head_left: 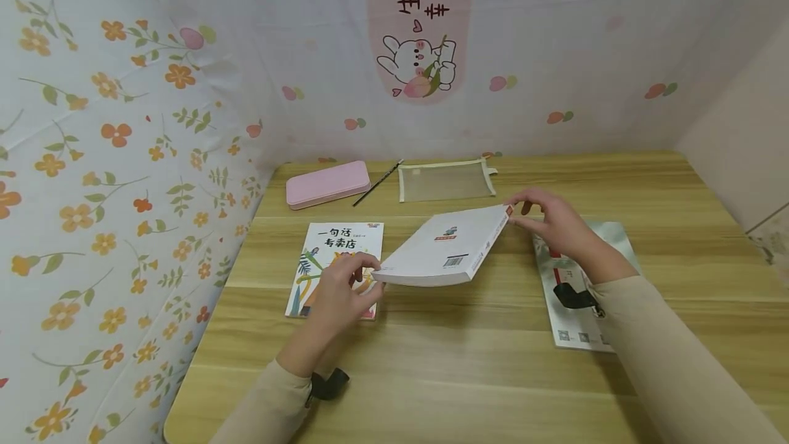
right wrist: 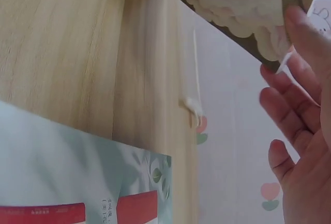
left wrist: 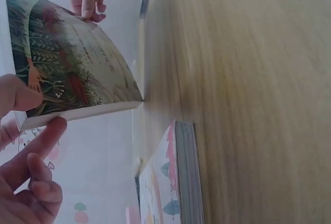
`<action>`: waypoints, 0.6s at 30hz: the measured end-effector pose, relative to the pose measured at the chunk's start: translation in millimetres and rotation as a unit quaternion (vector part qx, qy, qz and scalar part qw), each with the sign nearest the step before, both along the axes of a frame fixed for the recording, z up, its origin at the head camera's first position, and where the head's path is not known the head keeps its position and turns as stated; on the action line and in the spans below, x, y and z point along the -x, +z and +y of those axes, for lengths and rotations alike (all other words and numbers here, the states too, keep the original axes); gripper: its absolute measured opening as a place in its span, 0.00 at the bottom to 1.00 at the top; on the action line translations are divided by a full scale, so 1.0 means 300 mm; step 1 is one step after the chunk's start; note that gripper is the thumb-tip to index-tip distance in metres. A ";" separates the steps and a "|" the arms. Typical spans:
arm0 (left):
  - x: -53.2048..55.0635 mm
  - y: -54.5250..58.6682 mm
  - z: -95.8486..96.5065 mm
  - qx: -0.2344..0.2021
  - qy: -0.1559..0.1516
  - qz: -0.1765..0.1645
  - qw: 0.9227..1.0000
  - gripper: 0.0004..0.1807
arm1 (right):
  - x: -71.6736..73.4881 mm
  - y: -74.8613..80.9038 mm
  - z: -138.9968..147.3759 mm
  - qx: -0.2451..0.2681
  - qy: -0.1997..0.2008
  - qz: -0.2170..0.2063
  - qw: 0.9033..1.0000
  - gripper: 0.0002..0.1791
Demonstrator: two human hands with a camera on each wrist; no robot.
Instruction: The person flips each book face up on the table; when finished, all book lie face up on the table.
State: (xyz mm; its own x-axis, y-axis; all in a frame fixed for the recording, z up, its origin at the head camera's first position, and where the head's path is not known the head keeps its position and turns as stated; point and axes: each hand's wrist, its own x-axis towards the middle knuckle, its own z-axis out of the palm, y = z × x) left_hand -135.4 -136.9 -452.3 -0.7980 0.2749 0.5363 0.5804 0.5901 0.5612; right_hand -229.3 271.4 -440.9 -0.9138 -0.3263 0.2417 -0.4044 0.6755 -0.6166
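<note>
Between both hands a white-backed book (head_left: pixel 431 245) hangs tilted above the table, its barcode side facing up. My left hand (head_left: pixel 345 290) pinches its near left corner between thumb and fingers. At the far right corner, my right hand (head_left: pixel 557 225) grips it the same way. From below, the left wrist view shows the book's illustrated cover (left wrist: pixel 67 53) with dark plants. A colourful picture book (head_left: pixel 335 269) lies on the table just behind my left hand. Under my right forearm lies another pale green and white book (head_left: pixel 570 307), partly covered by the wrist.
Along the back of the wooden table (head_left: pixel 468 375) are a pink pencil case (head_left: pixel 328 185), a dark pencil (head_left: pixel 377 183) and a mesh zip pouch (head_left: pixel 446 181). Patterned cloth (head_left: pixel 296 33) hangs behind and to the left of the table.
</note>
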 end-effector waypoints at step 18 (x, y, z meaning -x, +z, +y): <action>0.007 0.021 -0.004 -0.109 0.003 0.069 0.992 0.11 | -0.017 0.040 -0.007 0.085 -0.037 -0.001 0.996 0.10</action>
